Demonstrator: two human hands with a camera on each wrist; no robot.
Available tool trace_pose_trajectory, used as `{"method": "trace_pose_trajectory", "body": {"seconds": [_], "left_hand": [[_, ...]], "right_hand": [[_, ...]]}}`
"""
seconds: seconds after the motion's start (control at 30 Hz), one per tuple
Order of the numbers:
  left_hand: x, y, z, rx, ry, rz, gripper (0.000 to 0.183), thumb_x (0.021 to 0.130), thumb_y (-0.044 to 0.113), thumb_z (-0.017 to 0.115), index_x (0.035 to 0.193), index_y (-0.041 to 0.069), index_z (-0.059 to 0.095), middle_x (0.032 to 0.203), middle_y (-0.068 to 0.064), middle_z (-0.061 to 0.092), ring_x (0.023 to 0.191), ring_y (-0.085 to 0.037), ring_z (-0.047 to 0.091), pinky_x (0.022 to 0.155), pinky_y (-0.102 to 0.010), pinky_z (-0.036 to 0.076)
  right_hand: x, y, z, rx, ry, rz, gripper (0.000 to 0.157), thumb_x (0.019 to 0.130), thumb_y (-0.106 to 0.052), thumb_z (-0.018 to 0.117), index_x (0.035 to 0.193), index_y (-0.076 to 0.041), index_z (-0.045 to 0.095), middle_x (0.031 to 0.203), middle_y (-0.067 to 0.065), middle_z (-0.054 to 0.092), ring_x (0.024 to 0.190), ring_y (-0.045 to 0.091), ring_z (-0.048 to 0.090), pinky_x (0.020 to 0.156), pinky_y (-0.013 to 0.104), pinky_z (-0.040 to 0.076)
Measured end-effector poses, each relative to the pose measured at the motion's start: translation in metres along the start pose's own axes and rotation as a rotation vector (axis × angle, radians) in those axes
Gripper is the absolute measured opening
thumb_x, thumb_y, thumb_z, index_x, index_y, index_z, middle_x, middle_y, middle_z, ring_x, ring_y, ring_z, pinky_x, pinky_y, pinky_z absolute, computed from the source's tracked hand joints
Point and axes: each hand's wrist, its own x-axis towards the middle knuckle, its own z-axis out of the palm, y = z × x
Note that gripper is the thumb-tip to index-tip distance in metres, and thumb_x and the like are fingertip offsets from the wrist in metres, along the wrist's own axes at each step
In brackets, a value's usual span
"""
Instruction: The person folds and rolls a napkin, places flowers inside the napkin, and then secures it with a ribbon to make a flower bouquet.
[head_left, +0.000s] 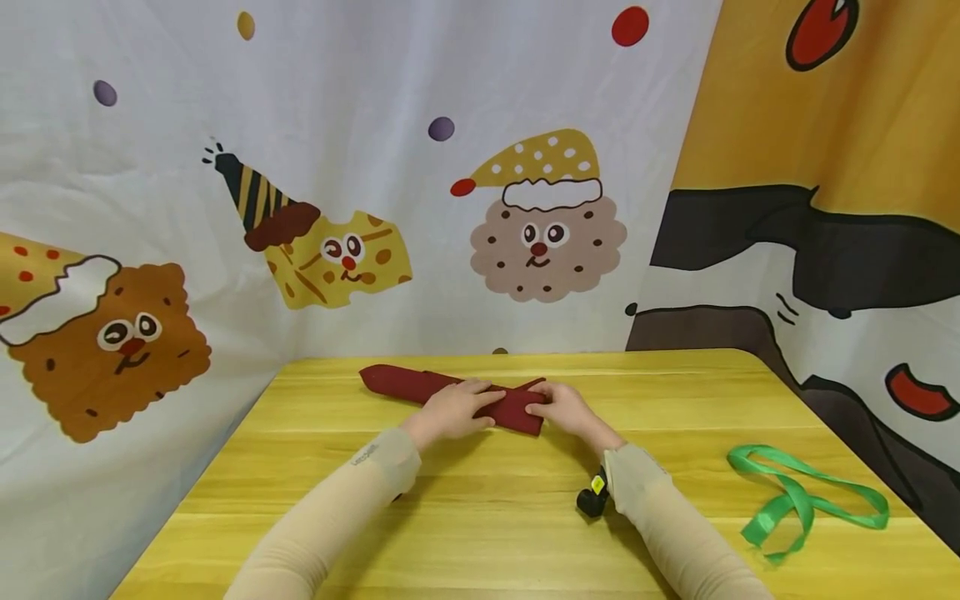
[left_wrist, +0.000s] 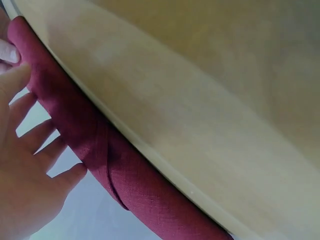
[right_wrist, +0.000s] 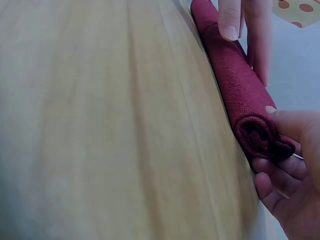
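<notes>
A dark red rolled cloth [head_left: 405,385] lies slantwise across the far half of the table, its left end tapering to a point. My left hand [head_left: 452,410] rests on the middle of the roll; its fingers spread out against the cloth's side in the left wrist view. At the right end, my right hand [head_left: 567,408] pinches the roll, thumb [right_wrist: 287,120] on top and fingers curled beneath. The spiral layers of that end [right_wrist: 257,137] show in the right wrist view. A loose flap of cloth [head_left: 534,383] sticks up behind the roll near the right hand.
A loosely looped green ribbon [head_left: 798,500] lies at the right side of the wood-grain table [head_left: 495,533]. Behind the table hangs a white curtain [head_left: 420,67] printed with cartoon figures. A small black device [head_left: 592,500] hangs beneath the right wrist.
</notes>
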Motion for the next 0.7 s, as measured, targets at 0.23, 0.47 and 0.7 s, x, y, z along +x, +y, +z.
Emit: {"method": "trace_pose_trajectory", "body": {"seconds": [0.23,0.47,0.7], "left_hand": [[0.0042,-0.0022,0.0089,0.004,-0.066,-0.020,0.054,0.101,0.047,0.044,0.152,0.033,0.031,0.157,0.000,0.027,0.144,-0.021,0.022,0.113,-0.052,0.019],[0.0058,-0.0033,0.0086,-0.015,-0.151,-0.034,0.054,0.103,0.049,0.037,0.153,0.037,0.024,0.159,0.001,0.021,0.146,-0.021,0.015,0.113,-0.055,0.013],[0.0090,-0.0059,0.0096,-0.071,-0.224,-0.047,0.056,0.102,0.052,0.035,0.154,0.038,0.019,0.160,0.003,0.016,0.147,-0.021,0.010,0.113,-0.055,0.010]], "right_hand": [[0.0006,0.0016,0.0008,-0.025,0.024,0.006,0.030,0.089,-0.014,0.071,0.115,0.001,0.067,0.103,0.008,0.069,0.086,0.016,0.063,0.075,0.034,0.051],[0.0002,0.0026,-0.0008,-0.033,0.006,-0.020,0.033,0.089,-0.014,0.070,0.119,-0.001,0.066,0.110,0.011,0.067,0.094,0.021,0.062,0.080,0.037,0.050],[0.0004,0.0084,-0.0031,-0.040,-0.035,-0.094,0.030,0.091,-0.014,0.069,0.121,-0.010,0.068,0.114,0.009,0.066,0.090,0.018,0.059,0.076,0.036,0.048]]}}
